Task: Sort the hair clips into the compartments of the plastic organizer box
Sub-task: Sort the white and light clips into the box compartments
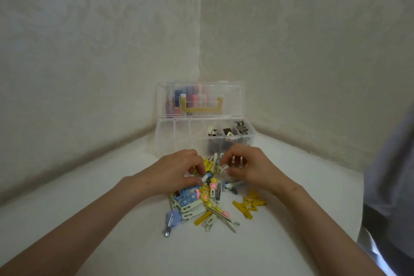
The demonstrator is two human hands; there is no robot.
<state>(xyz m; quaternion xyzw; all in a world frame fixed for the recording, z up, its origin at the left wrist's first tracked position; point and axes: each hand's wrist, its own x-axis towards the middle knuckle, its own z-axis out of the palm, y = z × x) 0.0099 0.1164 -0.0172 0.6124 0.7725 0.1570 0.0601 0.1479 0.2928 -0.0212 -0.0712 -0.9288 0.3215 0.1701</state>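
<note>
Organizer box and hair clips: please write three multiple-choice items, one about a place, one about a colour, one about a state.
1. Which compartments of the organizer box hold clips? A) the left ones B) the right ones C) none
2. What colour are the star-shaped clips right of the pile? A) yellow B) pink C) black
3. How is the lid? A) shut B) open and upright C) flat on the table
Answers: 1 B, dark and white clips show only in the right compartments; 2 A, they are plainly yellow; 3 B, it stands raised behind the box.
</note>
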